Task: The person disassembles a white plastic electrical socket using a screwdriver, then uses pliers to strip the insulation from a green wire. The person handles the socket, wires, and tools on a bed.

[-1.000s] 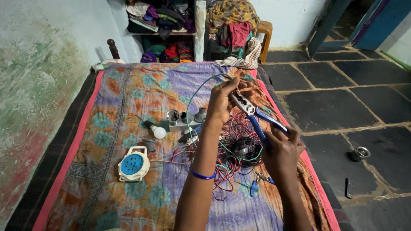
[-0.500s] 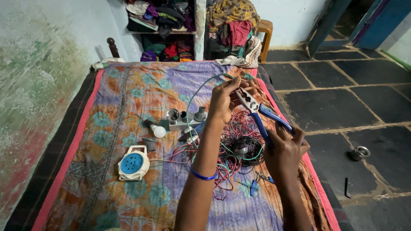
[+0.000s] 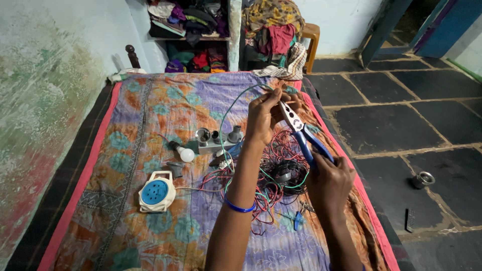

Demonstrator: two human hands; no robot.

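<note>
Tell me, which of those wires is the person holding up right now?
The green wire: it arcs up from the blanket into the left hand, beside the pliers; the red and black wires lie tangled below.

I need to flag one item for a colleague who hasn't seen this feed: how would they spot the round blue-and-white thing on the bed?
Start at the patterned bedspread with its pink border. Left of the wire tangle and of the left hand, nearer the camera than the small bulb, lies the extension reel. It alone is a white casing with a round blue face.
</note>
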